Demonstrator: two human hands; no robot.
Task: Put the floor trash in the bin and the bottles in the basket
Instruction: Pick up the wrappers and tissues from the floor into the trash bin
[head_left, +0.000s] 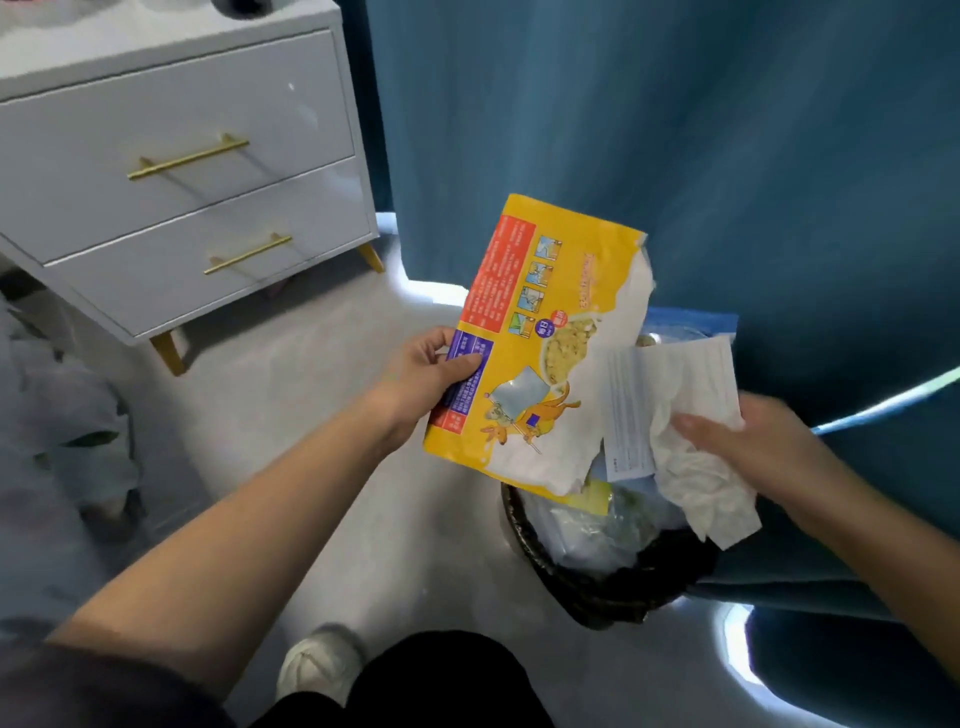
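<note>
Shoe (317, 670) and dark trouser legs at bottom edge, planted on grey floor (322, 467) just short of bin (587, 592). Left hand (434, 371) out front, thumb on top and fingers curled under short edge of torn yellow packet (524, 332), ripped white end of packet hanging over near rim of bin. Right hand (743, 441) blurred, gripping crumpled tissue (701, 478) together with printed white sheet (670, 379), both right above bin opening. Bin black, lined, already part full of wrappers, standing on floor against blue curtain (675, 130). Step in hand, by the look of it: dropping floor trash in. Best done by lowering right hand closer to opening before letting go, tissue being light and likely to drift to floor or snag on rim. Release tissue and sheet first, then tip packet torn end down and slide in, bending it if too wide for remaining room. Press contents down in case of pile above rim. Avoid knocking bin, probably light and close to curtain hem. Further off, white drawer chest (171, 171) with gold handles at upper left, well apart from bin. No bottles, no basket in view; that half of task apparently not yet reached.
</note>
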